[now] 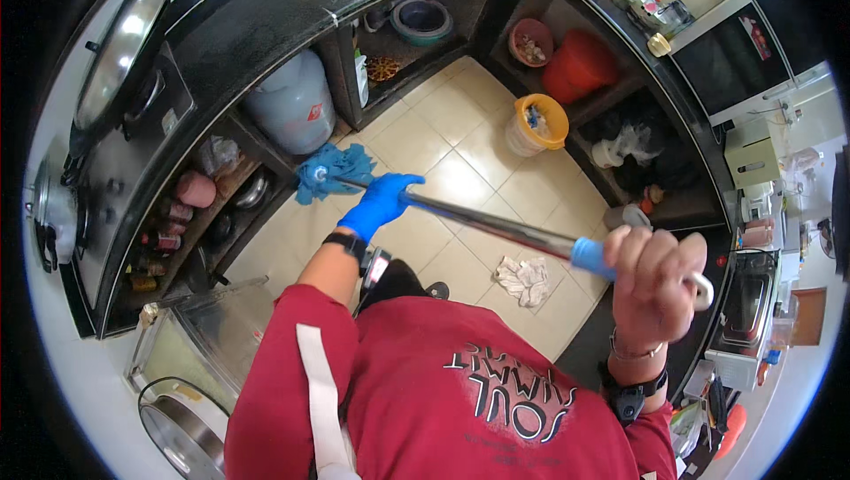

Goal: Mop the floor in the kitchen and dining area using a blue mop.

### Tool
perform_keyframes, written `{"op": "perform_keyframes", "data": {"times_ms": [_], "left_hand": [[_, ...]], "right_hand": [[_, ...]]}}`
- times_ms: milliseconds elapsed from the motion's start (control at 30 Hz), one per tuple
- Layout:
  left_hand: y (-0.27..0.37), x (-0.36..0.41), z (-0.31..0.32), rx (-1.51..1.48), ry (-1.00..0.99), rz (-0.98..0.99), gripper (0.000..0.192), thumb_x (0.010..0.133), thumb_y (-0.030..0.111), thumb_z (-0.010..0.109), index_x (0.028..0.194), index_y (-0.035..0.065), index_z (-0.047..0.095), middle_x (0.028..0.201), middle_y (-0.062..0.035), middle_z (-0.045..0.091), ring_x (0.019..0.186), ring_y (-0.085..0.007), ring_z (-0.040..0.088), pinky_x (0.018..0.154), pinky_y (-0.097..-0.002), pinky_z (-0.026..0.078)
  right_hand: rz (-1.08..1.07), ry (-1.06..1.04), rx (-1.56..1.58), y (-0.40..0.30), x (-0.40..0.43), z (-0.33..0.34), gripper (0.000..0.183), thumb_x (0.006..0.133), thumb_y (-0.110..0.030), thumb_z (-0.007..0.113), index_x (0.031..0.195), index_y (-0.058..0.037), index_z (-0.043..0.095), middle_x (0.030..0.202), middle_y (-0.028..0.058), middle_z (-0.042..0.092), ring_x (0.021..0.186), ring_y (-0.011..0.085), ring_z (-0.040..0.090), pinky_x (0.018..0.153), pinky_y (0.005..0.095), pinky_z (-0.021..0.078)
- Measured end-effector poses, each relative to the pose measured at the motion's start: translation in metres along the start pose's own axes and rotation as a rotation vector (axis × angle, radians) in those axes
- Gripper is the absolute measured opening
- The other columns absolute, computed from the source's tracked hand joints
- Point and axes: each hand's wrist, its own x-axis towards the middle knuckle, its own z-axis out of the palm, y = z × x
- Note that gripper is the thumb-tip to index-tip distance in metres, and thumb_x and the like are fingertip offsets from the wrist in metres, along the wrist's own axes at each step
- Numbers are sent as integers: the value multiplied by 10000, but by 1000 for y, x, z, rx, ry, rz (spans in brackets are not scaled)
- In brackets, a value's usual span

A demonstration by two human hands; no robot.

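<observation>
A mop's metal handle (491,222) runs slantwise across the view, its blue cloth head (332,171) low by the cabinet edge beside the gas cylinder (292,105). My left hand (382,204), in a blue glove, grips the shaft just above the mop head. Bare, my right hand (654,281) is closed around the handle's upper end, by the light blue grip (591,258) and the white hanging loop (701,291). A crumpled whitish cloth (523,281) lies on the tiled floor below the shaft.
A yellow-rimmed bucket (539,122) stands on the floor near the right-hand shelves. Red tubs (579,67) and basins fill the lower compartments. The black counter (259,22) curves around the floor. A glass-panelled frame (219,327) and a steel pot (182,440) are at the lower left.
</observation>
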Motion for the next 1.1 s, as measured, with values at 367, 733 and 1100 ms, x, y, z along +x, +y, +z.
{"op": "perform_keyframes", "data": {"times_ms": [367,733,1100], "left_hand": [[56,46,60,-272,127,53,428,693,120,536,1101,226,463,753,-106,502,677,-251,524,591,-338,433],[-42,93,10,-115,73,85,408,667,-43,434,1015,143,539,723,-83,453,659,-211,480,606,-285,411],[30,114,2,-178,-445,305,408,636,43,481,1019,177,520,854,-133,537,794,-293,522,702,-349,423]], "right_hand": [[-8,421,12,-52,18,-43,209,782,-276,512,713,-99,425,556,-11,349,541,124,355,603,293,317],[-48,-381,36,4,75,-8,165,700,-159,604,681,-56,476,555,38,510,515,168,511,506,306,407],[-51,519,-129,-40,88,-4,94,783,-129,405,795,-47,449,489,-23,282,450,99,283,483,260,279]]}}
